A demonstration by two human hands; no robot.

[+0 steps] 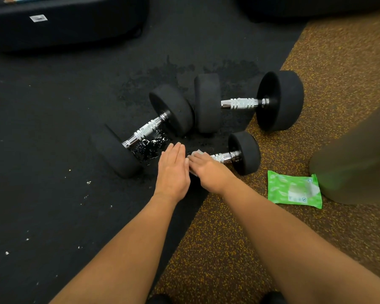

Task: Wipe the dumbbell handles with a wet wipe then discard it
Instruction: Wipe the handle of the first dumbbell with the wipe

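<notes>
Left hand (173, 170) flat, fingers straight, touching the right hand (207, 170), which curls over the wet wipe (196, 153) on the near end of the small dumbbell (245, 152) handle. Judged mid-task: this handle is being wiped, can't tell if the left dumbbell (146, 129) and far dumbbell (239, 103) handles are done, and the discard is not yet done. Green wipe pack (294, 189) lies flat on the speckled floor (217, 249) just right of the small dumbbell, flap state unclear, contents hidden; no bin identifiable.
</notes>
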